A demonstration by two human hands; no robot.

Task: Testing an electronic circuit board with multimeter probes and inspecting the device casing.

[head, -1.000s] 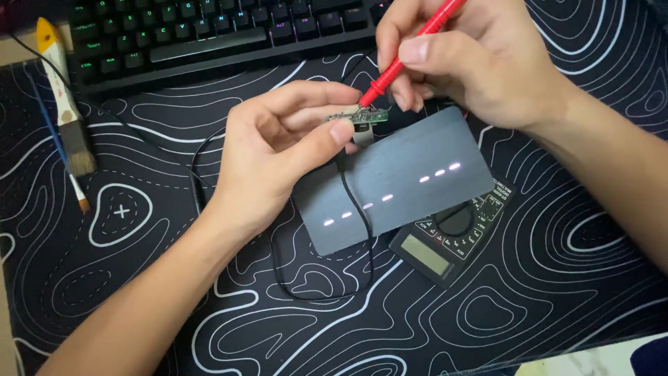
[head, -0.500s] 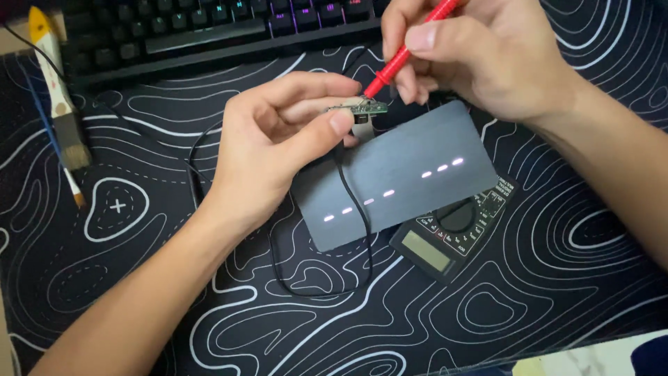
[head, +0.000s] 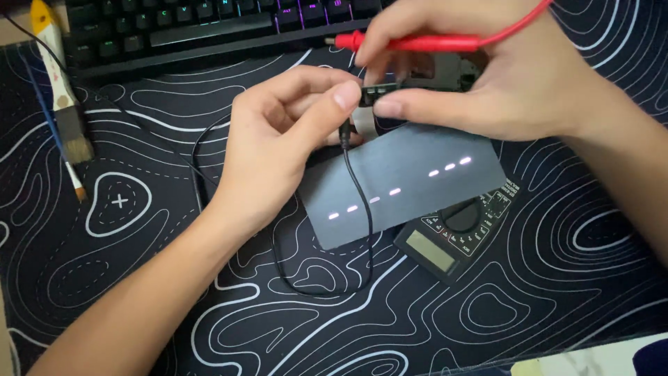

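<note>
My left hand (head: 278, 139) pinches a small circuit board (head: 378, 90) between thumb and forefinger, above a grey reflective panel (head: 417, 184). A thin black cable (head: 356, 202) hangs from the board and loops over the mat. My right hand (head: 494, 83) grips a red test probe (head: 410, 43), which lies level with its tip pointing left. Its thumb also presses against the board's right side. The fingers hide most of the board.
A black multimeter (head: 456, 237) lies partly under the grey panel. A dark keyboard (head: 188, 28) with lit keys runs along the far edge. Two paintbrushes (head: 62, 104) rest at the left on the black contour-patterned desk mat (head: 543, 299).
The red probe swung from pointing down at the board to lying level. My right hand came down, and its thumb now meets the board beside my left fingers.
</note>
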